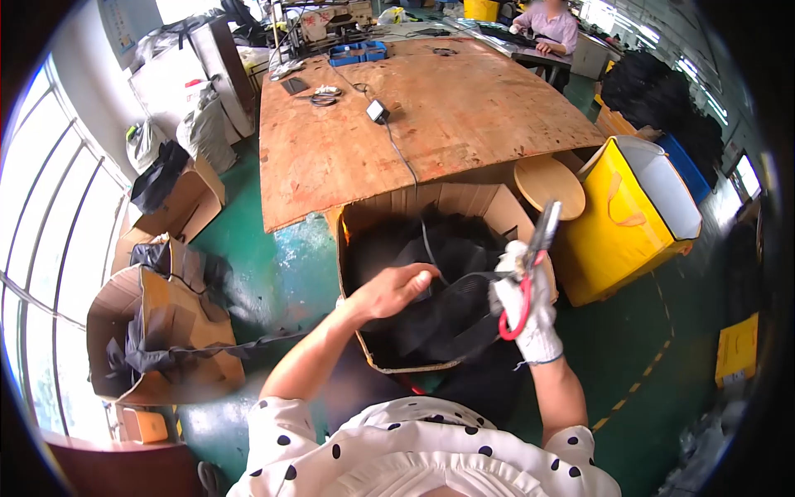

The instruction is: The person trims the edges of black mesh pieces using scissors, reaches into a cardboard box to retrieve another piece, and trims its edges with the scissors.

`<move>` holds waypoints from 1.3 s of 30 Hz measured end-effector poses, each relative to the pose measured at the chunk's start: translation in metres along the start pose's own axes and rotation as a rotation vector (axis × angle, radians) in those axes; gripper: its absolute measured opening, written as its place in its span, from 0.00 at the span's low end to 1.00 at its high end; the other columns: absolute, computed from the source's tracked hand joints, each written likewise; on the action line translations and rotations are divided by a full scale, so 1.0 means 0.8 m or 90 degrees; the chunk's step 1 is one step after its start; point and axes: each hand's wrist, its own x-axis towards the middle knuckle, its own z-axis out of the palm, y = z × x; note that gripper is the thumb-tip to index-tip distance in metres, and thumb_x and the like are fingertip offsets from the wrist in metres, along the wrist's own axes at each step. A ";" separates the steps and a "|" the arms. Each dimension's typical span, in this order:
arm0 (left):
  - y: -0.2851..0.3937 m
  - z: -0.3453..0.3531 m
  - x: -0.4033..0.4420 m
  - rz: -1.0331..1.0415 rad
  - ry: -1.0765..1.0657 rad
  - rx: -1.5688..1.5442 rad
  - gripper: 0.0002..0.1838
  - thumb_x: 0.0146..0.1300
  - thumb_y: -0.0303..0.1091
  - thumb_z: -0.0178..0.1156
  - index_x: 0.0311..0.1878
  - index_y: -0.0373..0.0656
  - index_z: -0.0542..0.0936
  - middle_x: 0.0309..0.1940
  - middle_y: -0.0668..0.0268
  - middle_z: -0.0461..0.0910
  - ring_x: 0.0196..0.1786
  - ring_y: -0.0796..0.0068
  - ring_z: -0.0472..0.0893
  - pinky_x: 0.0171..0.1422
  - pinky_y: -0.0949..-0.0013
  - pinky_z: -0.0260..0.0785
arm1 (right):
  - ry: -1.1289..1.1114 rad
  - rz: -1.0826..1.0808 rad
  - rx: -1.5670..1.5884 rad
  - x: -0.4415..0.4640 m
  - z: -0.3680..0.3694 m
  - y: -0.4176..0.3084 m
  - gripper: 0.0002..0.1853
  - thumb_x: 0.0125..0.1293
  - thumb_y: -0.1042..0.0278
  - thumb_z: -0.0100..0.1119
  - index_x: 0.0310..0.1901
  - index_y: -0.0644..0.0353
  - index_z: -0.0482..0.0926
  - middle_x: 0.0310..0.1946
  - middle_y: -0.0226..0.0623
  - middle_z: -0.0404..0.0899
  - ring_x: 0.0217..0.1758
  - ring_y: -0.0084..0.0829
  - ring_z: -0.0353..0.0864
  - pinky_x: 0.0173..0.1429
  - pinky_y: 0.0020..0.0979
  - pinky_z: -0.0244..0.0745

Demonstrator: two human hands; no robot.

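Above the cardboard box [502, 207] with black fabric [414, 327], my gloved right hand [537, 315] is wrapped around red-handled scissors [542, 238]; my left hand [387, 291] is half curled, its hold I cannot tell.

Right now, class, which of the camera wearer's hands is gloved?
The right hand, white-gloved and holding a red-handled tool; the left hand is bare.

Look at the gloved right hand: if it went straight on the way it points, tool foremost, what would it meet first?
Probably the round wooden disc: the red-handled tool in the right hand overlaps its edge in view, though the depth between them is unclear.
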 end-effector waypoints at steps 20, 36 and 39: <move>0.054 0.017 0.013 0.056 -0.036 -0.338 0.13 0.68 0.41 0.53 0.35 0.42 0.78 0.20 0.76 0.70 0.25 0.87 0.66 0.30 0.79 0.58 | 0.186 -0.326 -0.553 -0.003 -0.059 -0.072 0.27 0.57 0.70 0.56 0.59 0.62 0.66 0.43 0.34 0.73 0.40 0.24 0.74 0.44 0.26 0.72; -0.016 0.062 0.048 -0.059 -0.231 -0.837 0.12 0.66 0.41 0.53 0.44 0.41 0.73 0.64 0.39 0.59 0.62 0.45 0.69 0.65 0.54 0.63 | 0.227 -0.209 -0.398 -0.010 -0.066 -0.067 0.21 0.59 0.79 0.54 0.55 0.55 0.68 0.35 0.25 0.68 0.35 0.18 0.71 0.40 0.18 0.70; -0.026 0.038 0.031 -0.033 -0.165 -0.962 0.17 0.65 0.39 0.52 0.51 0.36 0.70 0.67 0.39 0.53 0.68 0.46 0.61 0.70 0.52 0.56 | 0.098 -0.148 -0.141 0.011 -0.088 -0.061 0.12 0.62 0.74 0.50 0.44 0.43 0.67 0.21 0.27 0.66 0.17 0.21 0.67 0.19 0.25 0.66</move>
